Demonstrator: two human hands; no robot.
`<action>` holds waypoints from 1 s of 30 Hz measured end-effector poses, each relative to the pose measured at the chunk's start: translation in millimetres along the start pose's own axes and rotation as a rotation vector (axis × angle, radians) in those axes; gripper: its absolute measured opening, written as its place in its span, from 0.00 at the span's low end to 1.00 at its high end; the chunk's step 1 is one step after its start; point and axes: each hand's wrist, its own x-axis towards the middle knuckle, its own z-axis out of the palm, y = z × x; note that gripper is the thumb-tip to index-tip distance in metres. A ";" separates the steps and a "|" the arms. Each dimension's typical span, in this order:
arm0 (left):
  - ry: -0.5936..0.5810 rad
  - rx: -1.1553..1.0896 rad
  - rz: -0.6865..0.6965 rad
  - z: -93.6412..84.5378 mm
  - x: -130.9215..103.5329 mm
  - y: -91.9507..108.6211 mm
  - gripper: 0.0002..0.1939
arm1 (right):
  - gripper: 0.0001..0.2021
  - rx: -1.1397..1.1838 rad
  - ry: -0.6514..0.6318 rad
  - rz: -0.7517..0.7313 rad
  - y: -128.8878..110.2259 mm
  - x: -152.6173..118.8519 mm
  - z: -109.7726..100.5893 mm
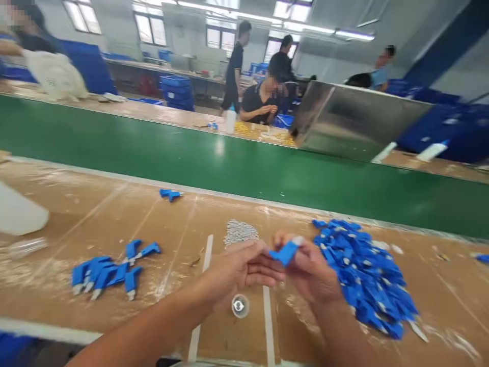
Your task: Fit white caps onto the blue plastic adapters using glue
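In front of me, both hands meet at a small blue bent plastic piece with a whitish tip. My right hand grips it near that tip between thumb and fingers. My left hand pinches its other end by the thumb, the remaining fingers stretched out below. Just beyond the hands lies a patch of small grey parts. A big heap of similar blue pieces is right of my right hand. On the left lies a smaller group of blue pieces. Below my hands stands a small round clear container.
White tape strips run along the brown work table. A green conveyor belt crosses behind it. A white container stands at far left. Beyond the belt are a seated person, several other people, a metal panel and blue crates.
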 end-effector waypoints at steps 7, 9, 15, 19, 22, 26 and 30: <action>-0.078 -0.143 -0.203 4.4 -3.9 -7.4 0.13 | 0.16 0.366 0.111 0.291 -1.3 -29.9 10.9; -0.052 -0.216 -0.211 -2.1 -9.1 -3.9 0.08 | 0.18 0.339 0.107 0.304 -1.0 -35.6 13.7; 0.049 -0.235 0.017 -33.3 -24.9 10.9 0.06 | 0.11 -0.352 0.031 0.347 4.7 -69.2 19.4; 0.096 -0.202 0.008 -53.8 -32.7 3.9 0.07 | 0.10 -0.444 0.018 0.396 19.1 -80.9 35.1; 0.094 -0.205 -0.015 -62.8 -31.9 -6.7 0.07 | 0.09 -0.491 -0.003 0.374 25.6 -78.9 40.0; 0.075 -0.227 -0.002 -71.1 -29.3 -14.1 0.08 | 0.09 -0.592 -0.064 0.301 25.4 -76.8 40.1; 0.114 -0.220 0.025 -78.5 -28.7 -17.6 0.06 | 0.08 -0.689 -0.096 0.214 20.3 -80.8 42.2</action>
